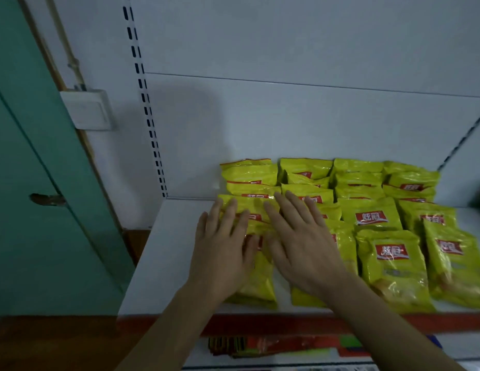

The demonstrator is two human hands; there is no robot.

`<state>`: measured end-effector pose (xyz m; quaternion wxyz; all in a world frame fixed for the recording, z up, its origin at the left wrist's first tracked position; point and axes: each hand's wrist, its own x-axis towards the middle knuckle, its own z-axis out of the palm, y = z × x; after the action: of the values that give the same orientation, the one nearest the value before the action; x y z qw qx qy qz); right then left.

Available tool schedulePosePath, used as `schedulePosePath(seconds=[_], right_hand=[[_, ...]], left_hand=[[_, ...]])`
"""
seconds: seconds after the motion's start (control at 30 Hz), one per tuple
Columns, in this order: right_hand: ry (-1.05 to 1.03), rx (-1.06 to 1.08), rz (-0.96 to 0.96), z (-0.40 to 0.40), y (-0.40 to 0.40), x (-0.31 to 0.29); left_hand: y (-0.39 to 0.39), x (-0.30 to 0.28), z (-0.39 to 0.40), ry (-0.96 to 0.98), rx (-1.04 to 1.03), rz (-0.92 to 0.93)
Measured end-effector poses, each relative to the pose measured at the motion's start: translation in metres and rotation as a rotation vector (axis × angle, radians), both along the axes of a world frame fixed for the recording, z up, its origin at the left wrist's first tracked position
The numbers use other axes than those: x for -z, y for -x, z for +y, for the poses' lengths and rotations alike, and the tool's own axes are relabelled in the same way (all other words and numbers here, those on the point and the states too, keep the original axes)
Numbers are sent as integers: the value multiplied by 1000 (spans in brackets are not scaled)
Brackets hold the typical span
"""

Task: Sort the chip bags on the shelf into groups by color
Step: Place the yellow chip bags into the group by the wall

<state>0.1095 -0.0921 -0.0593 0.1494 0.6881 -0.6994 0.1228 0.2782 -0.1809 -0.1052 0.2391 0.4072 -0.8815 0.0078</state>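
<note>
Yellow chip bags, each with a red label, fill the centre and right of a white shelf in four overlapping rows that run back to the rear panel. A person's left hand and right hand lie flat at centre frame, fingers spread and extended, palms down on the two left-most rows; nothing is pinched or gripped. The hands appear to be patting or squaring up the yellow group, so the step looks like tidying an already gathered colour rather than carrying a bag. Every bag visible on this shelf is yellow, which suggests the group is close to finished. A next move would probably call for nudging the left row's edges straight, or for reaching elsewhere for other colours. The front bags under the palms are largely covered, and their labels cannot be read. At bottom centre a lower shelf holds red and green packets, too dim and blurred to identify. The right-most row is cut by the frame edge.
</note>
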Motion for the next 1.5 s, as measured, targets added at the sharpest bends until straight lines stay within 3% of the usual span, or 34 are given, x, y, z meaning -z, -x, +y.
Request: schedulePosePath(seconds=[0.1,0.27,0.73,0.93,1.23,1.5], right_hand=[[-77,79,30,-24,5,0],[-168,46,85,-48,3,13],[-62,-4,22,-68,22,-11],[-236,76,91,-85,19,-7],[-187,42,62,-94,24,-25],[-333,27,117,-110,20,-21]], left_hand=[[-1,4,6,-38,-14,-74],[-1,4,10,-41,-22,-48],[7,-2,20,-25,-91,70],[14,-7,9,4,-63,-90],[15,-9,10,-4,-86,-67],[18,-5,10,9,-69,-78]])
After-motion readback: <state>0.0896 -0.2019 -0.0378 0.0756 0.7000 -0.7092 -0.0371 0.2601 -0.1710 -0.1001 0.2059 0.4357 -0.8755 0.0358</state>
